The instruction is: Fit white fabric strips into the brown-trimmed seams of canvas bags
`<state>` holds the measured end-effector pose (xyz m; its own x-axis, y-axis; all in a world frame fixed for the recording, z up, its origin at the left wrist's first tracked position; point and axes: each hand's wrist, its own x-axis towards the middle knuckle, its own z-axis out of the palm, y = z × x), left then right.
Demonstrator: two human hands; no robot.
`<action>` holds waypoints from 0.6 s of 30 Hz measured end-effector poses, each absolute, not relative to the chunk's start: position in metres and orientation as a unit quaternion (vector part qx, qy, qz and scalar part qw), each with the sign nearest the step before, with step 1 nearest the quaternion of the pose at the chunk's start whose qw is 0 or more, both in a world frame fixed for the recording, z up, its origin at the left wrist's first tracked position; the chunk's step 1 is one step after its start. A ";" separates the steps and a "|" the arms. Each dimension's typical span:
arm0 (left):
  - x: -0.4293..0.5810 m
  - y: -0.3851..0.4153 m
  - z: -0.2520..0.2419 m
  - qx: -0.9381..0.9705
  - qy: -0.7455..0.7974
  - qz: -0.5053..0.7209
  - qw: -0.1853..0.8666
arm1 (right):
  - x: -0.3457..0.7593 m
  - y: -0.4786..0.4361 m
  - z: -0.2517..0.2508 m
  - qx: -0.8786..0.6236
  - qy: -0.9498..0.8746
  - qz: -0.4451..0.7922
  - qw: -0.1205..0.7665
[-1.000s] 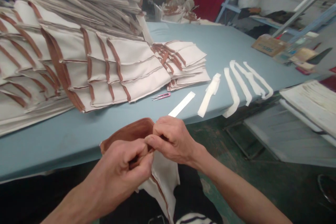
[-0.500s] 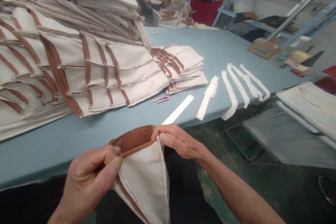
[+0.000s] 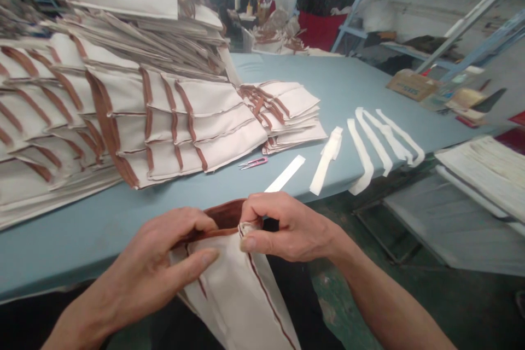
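Left hand (image 3: 168, 254) and right hand (image 3: 283, 227), pinched closed on the pouch (image 3: 232, 284), apparently shape its rim (image 3: 225, 215); steady tension seems needed next.

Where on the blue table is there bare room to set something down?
The blue table has its widest bare stretch between the small stack and the cardboard box. A narrower band lies between the large stack and the left hand. Crowded: the left, under the stacks, and the right front edge, with white strips.
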<state>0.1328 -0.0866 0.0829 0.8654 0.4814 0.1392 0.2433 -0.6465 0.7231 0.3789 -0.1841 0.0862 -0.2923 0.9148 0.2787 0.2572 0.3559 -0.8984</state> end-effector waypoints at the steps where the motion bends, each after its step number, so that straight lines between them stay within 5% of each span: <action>1: 0.138 -0.089 0.087 0.893 0.196 0.165 0.369 | 0.378 -0.182 0.090 -0.411 -0.718 0.376 0.417; 18: 0.156 -0.115 0.081 0.820 0.268 0.187 0.470 | 0.369 -0.181 0.076 -0.377 -0.643 0.537 0.396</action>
<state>0.1557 -0.1153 0.0805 0.7861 0.6157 0.0546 0.2642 -0.4145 0.8708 0.3693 -0.1812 0.0758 -0.4032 0.9091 0.1046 0.0591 0.1400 -0.9884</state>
